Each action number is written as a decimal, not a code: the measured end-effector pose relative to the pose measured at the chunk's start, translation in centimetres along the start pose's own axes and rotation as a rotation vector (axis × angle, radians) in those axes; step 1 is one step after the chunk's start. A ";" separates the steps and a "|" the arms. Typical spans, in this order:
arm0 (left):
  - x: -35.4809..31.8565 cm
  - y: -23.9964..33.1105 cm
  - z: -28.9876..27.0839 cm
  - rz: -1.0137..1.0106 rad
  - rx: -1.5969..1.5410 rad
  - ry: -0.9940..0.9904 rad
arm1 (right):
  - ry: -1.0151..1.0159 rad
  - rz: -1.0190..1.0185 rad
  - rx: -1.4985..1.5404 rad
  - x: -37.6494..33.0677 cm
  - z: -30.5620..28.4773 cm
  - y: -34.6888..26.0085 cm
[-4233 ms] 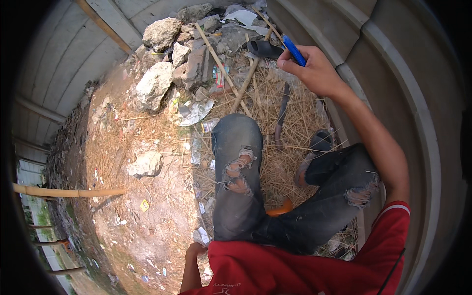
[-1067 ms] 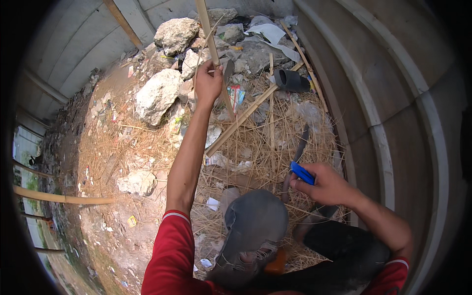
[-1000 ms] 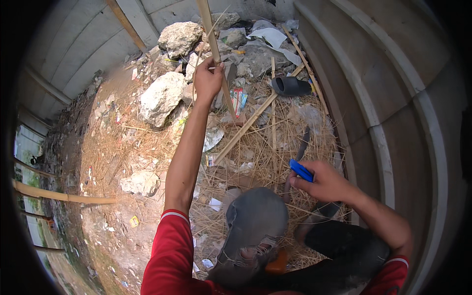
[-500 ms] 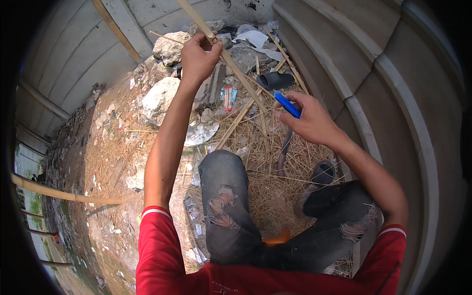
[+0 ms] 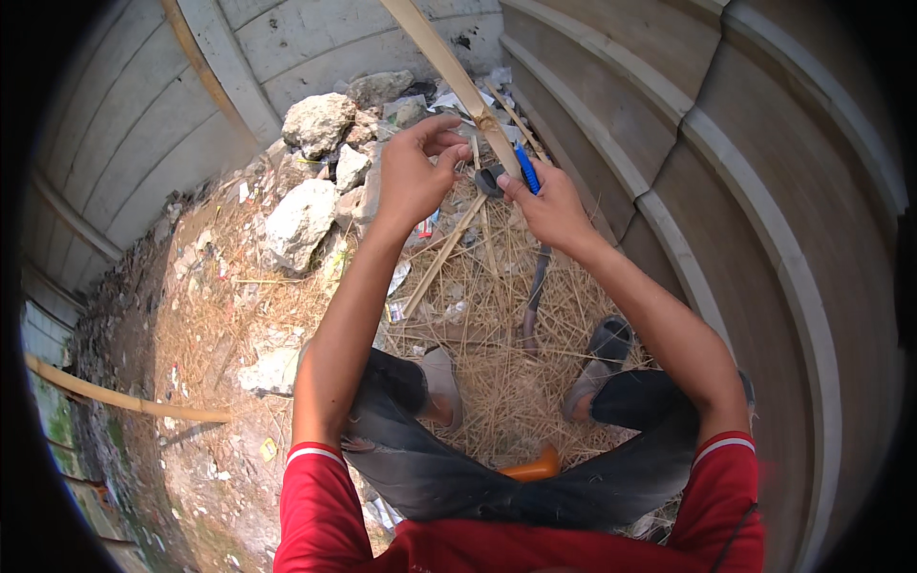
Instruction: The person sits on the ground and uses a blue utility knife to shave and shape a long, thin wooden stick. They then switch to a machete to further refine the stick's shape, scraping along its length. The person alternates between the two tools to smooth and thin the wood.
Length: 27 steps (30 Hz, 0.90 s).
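My right hand (image 5: 552,205) is closed around a blue utility knife (image 5: 526,169). The same hand also grips the lower end of a long, flat bamboo strip (image 5: 449,67), which slants up and away to the left and has a node partway along it. My left hand (image 5: 420,177) is just left of the strip, apart from it. Its fingers are bent and its thumb is parted from them, with nothing visible between. Whether the knife's blade is out cannot be made out.
Thin bamboo shavings (image 5: 487,315) cover the ground between my feet. A curved blade with a brown handle (image 5: 529,329) lies there, near an orange object (image 5: 535,466). Pale rocks (image 5: 301,224) are heaped at the left. Corrugated panels (image 5: 764,220) rise along the right.
My left hand has let go of the bamboo strip and moved down and right. My right hand has moved up and left and now grips the strip's lower end together with the knife. My knees have spread.
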<state>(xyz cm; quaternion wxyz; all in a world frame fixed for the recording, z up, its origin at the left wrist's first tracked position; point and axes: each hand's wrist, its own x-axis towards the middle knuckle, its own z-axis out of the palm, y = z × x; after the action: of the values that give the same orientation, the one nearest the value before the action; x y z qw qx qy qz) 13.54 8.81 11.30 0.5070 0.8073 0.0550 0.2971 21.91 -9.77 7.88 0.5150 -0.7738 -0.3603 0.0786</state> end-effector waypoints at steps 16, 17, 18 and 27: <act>-1.1 -3.0 0.4 -0.082 -0.845 -0.099 | -0.526 0.327 0.460 -10.1 9.3 9.2; -0.8 -3.7 0.6 -0.093 -0.847 -0.089 | -0.466 0.302 0.450 -10.4 10.4 10.7; -0.7 -4.0 1.0 -0.127 -0.785 0.017 | -0.407 0.278 0.438 -10.7 11.6 12.3; -4.1 -8.9 6.7 -0.141 -0.712 0.479 | 0.323 0.827 0.702 -13.4 10.1 28.4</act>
<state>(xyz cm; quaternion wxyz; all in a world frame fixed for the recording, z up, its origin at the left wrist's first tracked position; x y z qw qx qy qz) 15.72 6.22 -0.11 0.7459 0.4843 0.1203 0.4411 20.71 -16.76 -24.34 0.7164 -0.6350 0.1041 0.2696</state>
